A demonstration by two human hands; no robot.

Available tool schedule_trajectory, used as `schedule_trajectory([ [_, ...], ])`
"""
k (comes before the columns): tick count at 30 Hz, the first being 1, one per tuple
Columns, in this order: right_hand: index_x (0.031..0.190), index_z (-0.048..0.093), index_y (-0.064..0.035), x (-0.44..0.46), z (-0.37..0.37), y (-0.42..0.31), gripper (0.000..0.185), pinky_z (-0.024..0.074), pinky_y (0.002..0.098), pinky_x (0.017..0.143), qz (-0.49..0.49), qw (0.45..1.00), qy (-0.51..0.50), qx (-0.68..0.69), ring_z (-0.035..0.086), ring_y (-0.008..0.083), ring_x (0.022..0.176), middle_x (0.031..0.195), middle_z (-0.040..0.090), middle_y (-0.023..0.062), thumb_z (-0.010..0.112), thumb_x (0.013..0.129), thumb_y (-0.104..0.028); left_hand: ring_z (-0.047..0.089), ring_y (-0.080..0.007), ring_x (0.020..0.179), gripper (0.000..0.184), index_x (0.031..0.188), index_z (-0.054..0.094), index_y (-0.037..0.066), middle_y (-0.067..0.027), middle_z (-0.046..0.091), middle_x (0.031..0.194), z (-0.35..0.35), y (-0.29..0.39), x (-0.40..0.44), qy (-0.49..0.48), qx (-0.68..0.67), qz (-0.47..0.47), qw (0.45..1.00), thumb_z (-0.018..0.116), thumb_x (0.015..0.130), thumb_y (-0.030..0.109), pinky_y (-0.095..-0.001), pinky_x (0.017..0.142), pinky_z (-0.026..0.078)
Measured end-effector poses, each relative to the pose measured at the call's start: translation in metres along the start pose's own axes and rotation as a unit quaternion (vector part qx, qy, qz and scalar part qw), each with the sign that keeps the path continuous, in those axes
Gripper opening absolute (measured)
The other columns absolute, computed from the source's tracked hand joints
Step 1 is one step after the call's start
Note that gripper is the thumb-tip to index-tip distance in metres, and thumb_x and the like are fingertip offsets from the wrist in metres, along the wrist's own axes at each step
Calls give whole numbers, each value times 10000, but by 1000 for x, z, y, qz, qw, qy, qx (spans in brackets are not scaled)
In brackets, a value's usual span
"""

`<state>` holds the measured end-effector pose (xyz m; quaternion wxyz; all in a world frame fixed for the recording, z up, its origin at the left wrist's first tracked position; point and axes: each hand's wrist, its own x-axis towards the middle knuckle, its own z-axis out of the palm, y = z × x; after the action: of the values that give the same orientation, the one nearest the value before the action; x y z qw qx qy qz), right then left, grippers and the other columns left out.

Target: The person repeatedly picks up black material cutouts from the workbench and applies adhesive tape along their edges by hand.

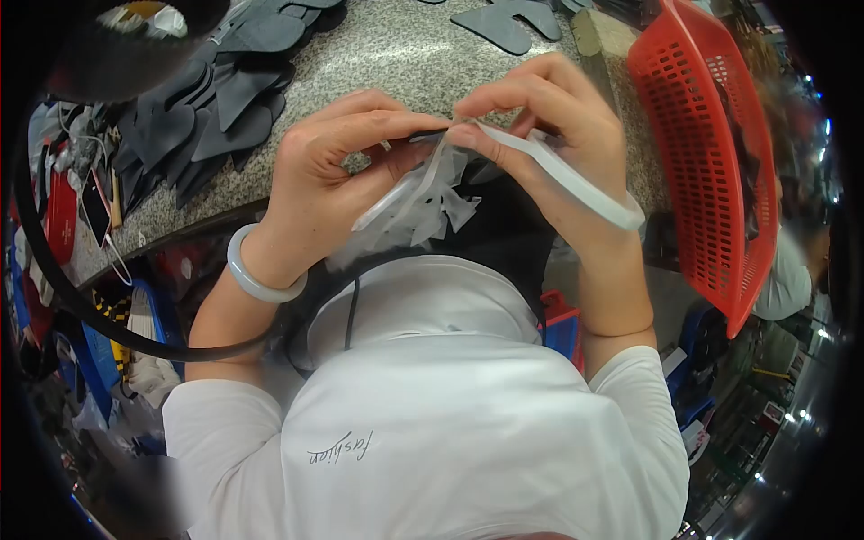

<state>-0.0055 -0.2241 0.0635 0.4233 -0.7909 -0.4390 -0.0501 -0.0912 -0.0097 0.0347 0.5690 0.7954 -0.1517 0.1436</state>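
Both my hands meet above the table's near edge, fingertips almost touching. My left hand [337,166] pinches the edge of a thin dark piece [429,133]; most of that piece is hidden by the fingers. My right hand [558,126] is closed in a pinch on a white strip [562,171], which looks like tape and loops over the palm towards the wrist. Below the fingertips hang crumpled, translucent strips [432,207], bunched together. Whether they join the white strip, I cannot tell.
Dark grey flat cut pieces [202,112] are heaped at the left of the speckled table [378,54]. Another cut piece [504,27] lies at the back. A red plastic basket [693,135] stands tilted on the right. A black cable or hoop [135,342] curves across the left side.
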Motion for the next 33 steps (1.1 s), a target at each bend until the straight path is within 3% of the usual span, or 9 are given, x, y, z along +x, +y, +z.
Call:
schedule_trajectory([
  [1, 1162, 699, -30, 1, 1, -3, 415, 505, 188, 631, -2, 1000, -3, 0, 570, 46, 722, 989, 638, 25, 869, 784, -64, 645, -119, 802, 307, 1100, 759, 11, -59, 682, 932, 0, 0, -2, -2, 18, -2, 1000, 689, 830, -117, -221, 657, 527],
  [3, 1194, 704, -48, 4, 4, -9, 521, 487, 200, 593, 76, 980, 185, 13, 533, 32, 709, 1018, 623, 16, 916, 719, -82, 644, -114, 808, 296, 1094, 762, 13, -58, 686, 931, 5, 1, -6, 2, 34, -5, 999, 688, 837, -115, -224, 664, 527],
  [4, 1180, 705, -57, 4, 4, -6, 526, 474, 220, 566, 53, 979, 197, 19, 539, 52, 684, 980, 632, 40, 926, 703, -63, 647, -107, 822, 284, 1107, 754, 3, -49, 687, 925, 14, 2, -9, 34, -38, -36, 998, 681, 856, -107, -223, 678, 531],
  [5, 1180, 705, -57, 0, 6, -5, 526, 474, 220, 566, 51, 980, 193, 16, 539, 52, 684, 980, 632, 40, 926, 703, -63, 651, -100, 836, 273, 1121, 746, -7, -40, 688, 920, 20, 2, -10, 65, -110, -65, 990, 675, 874, -99, -223, 691, 535],
  [8, 1027, 736, -28, -15, 15, 3, 321, 493, 239, 576, -200, 971, 95, -88, 599, 146, 661, 889, 619, 89, 843, 735, 50, 663, -91, 868, 246, 1154, 724, -32, -38, 706, 943, 30, 7, -10, 101, -240, -117, 958, 676, 914, -42, -218, 725, 545],
  [12, 984, 727, 23, -34, 16, 2, 312, 492, 234, 576, -218, 971, 59, -78, 616, 151, 685, 935, 605, 103, 785, 695, 125, 687, -97, 876, 251, 1135, 732, -24, -77, 741, 995, 19, 13, -12, -4, -293, -248, 923, 719, 942, 135, -224, 767, 564],
  [15, 993, 709, 49, -46, 12, 10, 306, 490, 230, 570, -215, 976, 28, -9, 605, 145, 680, 979, 594, 115, 780, 705, 125, 697, -118, 893, 268, 1146, 712, -43, -89, 733, 1018, 17, 21, -9, -65, -277, -290, 914, 704, 942, 132, -232, 782, 571],
  [26, 1018, 701, -3, -65, 8, 8, 325, 483, 212, 542, -266, 963, -1, 51, 572, 131, 628, 1049, 602, 142, 798, 723, 94, 731, -146, 745, 215, 1003, 761, -36, -112, 750, 884, 16, 8, -11, -154, -342, -328, 867, 727, 917, 158, -234, 654, 598],
  [33, 970, 589, -11, -68, 21, 14, 209, 607, 282, 625, -166, 963, -52, 204, 707, 211, 727, 1097, 686, 263, 713, 861, 118, 698, -91, 726, 161, 902, 733, -19, -32, 718, 825, -18, 8, 16, -204, -163, -334, 906, 718, 851, 133, -188, 655, 512],
])
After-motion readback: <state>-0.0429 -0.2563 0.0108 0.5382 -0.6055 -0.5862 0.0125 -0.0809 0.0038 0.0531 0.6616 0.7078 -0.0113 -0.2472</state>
